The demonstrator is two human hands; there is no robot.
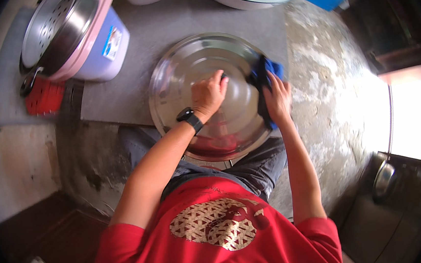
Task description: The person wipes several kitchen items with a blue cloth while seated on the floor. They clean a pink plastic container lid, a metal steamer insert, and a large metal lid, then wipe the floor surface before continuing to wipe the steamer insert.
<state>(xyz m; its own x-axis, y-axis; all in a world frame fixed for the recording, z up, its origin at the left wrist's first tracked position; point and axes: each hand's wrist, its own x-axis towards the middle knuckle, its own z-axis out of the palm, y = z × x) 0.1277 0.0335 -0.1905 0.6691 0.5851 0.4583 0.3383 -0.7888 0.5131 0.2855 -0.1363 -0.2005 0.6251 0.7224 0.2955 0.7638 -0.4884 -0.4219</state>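
Note:
A large round stainless-steel lid [244, 101] lies tilted or flat before me, its near edge above my lap. My left hand [208, 93], with a black watch at the wrist, is closed around the dark knob [223, 77] at the lid's middle. Most of the knob is hidden by the fingers. At the lid's right rim my right hand [279, 97] grips a bunched dark-blue cloth [273, 67] and presses it along the edge. Part of the cloth hangs below the fingers.
A grey tabletop [122, 98] lies under the lid. On it at left stands a pink-rimmed plastic container [105, 59] with a metal colander [49, 29] on top. Beside it is a red basket [44, 99]. Mint-green and white basins [258, 1] stand at the back.

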